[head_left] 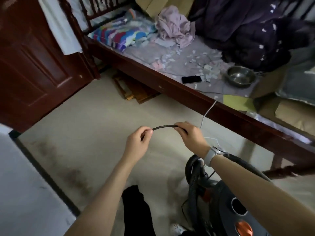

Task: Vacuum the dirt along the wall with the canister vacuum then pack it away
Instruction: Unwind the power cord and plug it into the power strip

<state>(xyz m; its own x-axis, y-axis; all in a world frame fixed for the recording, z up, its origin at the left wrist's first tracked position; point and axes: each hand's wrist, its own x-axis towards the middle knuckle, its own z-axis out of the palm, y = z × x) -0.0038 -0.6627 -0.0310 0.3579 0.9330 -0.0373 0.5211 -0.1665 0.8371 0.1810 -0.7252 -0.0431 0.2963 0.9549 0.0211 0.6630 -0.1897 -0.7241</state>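
**No legible writing in the room**

No text, label, brand, number or sign can be read anywhere in the head view. The canister vacuum (238, 206) shows only an orange button with no marking that can be made out, and the phone (191, 79) on the bed lies with its screen dark.

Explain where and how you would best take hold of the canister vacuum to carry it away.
Probably by the hose arching above the canister vacuum, curling your fingers round it from above; no carry handle is clearly visible. Both hands, left hand and right hand, currently pinch the black cord.
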